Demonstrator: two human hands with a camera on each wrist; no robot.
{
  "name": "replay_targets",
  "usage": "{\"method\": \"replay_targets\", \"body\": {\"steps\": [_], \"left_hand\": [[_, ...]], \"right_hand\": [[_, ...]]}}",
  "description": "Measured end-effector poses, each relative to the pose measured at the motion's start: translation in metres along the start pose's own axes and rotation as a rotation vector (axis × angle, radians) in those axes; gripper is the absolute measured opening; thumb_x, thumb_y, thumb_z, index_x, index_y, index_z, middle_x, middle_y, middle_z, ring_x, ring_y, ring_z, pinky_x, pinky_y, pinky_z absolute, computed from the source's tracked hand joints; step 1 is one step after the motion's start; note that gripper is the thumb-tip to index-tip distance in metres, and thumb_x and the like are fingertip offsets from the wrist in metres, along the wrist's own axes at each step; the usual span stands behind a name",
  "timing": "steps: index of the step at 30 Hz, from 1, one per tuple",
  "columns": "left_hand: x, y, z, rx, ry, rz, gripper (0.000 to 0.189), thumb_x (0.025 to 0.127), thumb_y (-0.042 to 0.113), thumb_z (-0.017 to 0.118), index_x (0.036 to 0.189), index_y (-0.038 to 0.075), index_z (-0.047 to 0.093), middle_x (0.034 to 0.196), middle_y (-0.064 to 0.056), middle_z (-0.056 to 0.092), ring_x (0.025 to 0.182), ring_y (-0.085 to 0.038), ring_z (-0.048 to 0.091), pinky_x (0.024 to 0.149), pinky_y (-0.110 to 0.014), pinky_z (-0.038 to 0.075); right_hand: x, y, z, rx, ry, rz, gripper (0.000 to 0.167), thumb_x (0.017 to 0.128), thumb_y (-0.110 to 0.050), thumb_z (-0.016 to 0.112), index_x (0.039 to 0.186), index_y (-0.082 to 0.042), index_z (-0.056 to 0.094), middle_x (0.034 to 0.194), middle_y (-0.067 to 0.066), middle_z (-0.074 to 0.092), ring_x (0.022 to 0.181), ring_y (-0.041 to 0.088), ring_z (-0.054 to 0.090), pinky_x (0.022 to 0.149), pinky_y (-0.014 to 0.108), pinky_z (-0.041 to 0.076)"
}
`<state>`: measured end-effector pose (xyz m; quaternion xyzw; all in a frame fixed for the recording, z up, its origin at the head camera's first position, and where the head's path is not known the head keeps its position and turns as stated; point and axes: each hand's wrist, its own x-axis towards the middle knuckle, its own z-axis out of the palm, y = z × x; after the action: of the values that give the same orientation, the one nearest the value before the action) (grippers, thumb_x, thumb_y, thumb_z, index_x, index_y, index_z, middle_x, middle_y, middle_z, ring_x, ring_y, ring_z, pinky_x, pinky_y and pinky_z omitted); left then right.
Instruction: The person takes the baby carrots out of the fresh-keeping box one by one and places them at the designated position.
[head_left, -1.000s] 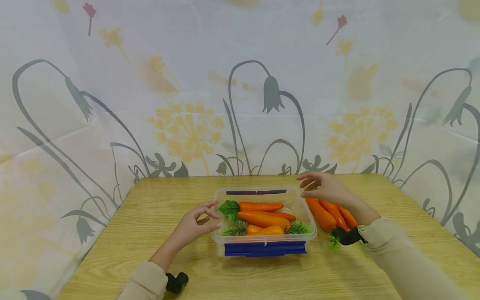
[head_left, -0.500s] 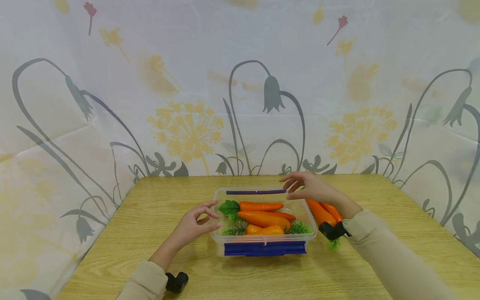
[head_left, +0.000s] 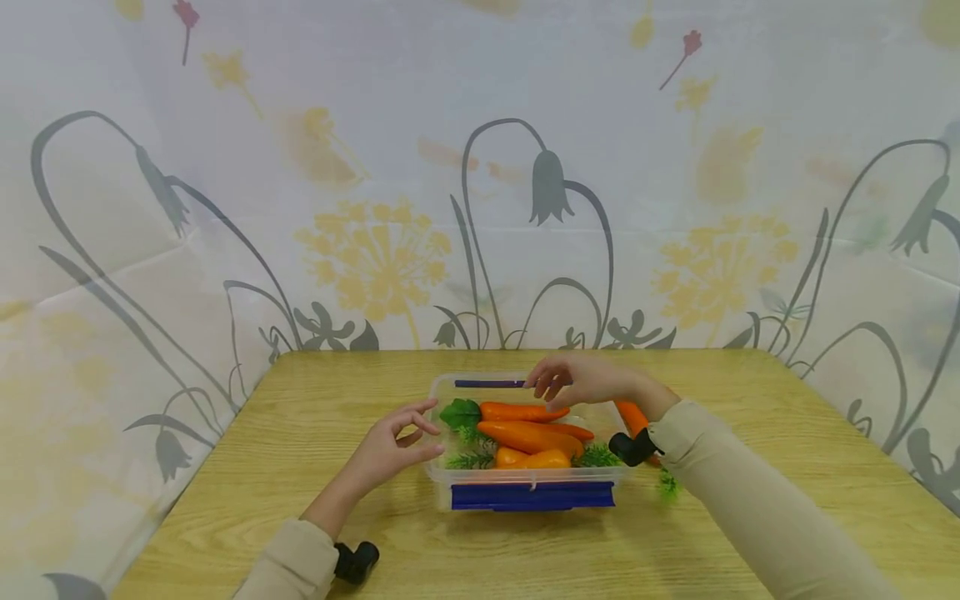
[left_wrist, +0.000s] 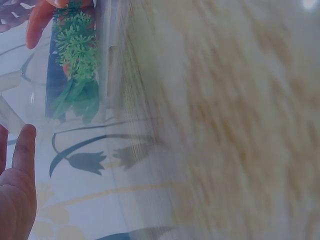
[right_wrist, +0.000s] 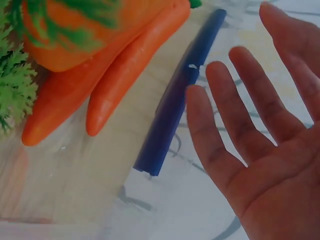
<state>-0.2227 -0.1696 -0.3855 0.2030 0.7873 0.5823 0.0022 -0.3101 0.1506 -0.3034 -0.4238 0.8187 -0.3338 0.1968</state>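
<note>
A clear plastic box [head_left: 442, 492] with blue latches holds several orange carrots [head_left: 517, 435] with green tops. My left hand [head_left: 393, 446] is held beside the box's left rim, fingers loosely bent and gripping nothing. In the left wrist view, a finger [left_wrist: 24, 155] shows near the box's clear side. Over the back right part of the box hovers my right hand [head_left: 585, 380], its fingers relaxed and nothing in them. The right wrist view has its spread fingers [right_wrist: 232, 117] near the blue far latch [right_wrist: 175, 110], with carrots [right_wrist: 120, 72] to the left.
To the right of the box lies another carrot [head_left: 632, 416] with a green top [head_left: 668, 483], partly hidden by the right wrist's black camera [head_left: 632, 447]. The wooden table [head_left: 337, 379] backs onto a flower-patterned curtain [head_left: 510, 250].
My right hand has moved left, from beside the carrots at the right to over the back of the box. My left hand and the box have stayed in place.
</note>
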Motion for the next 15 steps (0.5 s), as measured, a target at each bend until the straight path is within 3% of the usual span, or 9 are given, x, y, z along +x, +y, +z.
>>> {"method": "replay_targets", "body": {"steps": [6,15], "left_hand": [[0.0,0.0,0.0,-0.006,-0.004,-0.003,0.027,0.083,0.015,0.072,0.098,-0.004,0.062,0.145,-0.013,0.035,0.135,-0.03,0.026,0.105,-0.045,0.032],[0.0,0.0,0.0,-0.012,-0.006,0.0,0.026,0.083,0.015,0.072,0.098,-0.003,0.062,0.145,-0.012,0.035,0.135,-0.029,0.026,0.105,-0.044,0.033]], "right_hand": [[0.011,0.002,0.007,0.042,-0.157,0.131,0.036,0.086,-0.002,0.064,0.121,0.0,0.055,0.117,0.018,0.054,0.105,0.033,0.055,0.083,0.034,0.052],[0.019,0.006,0.013,0.054,-0.301,0.264,0.049,0.079,0.006,0.066,0.123,-0.014,0.054,0.114,0.009,0.054,0.096,0.024,0.058,0.076,0.034,0.053]]}}
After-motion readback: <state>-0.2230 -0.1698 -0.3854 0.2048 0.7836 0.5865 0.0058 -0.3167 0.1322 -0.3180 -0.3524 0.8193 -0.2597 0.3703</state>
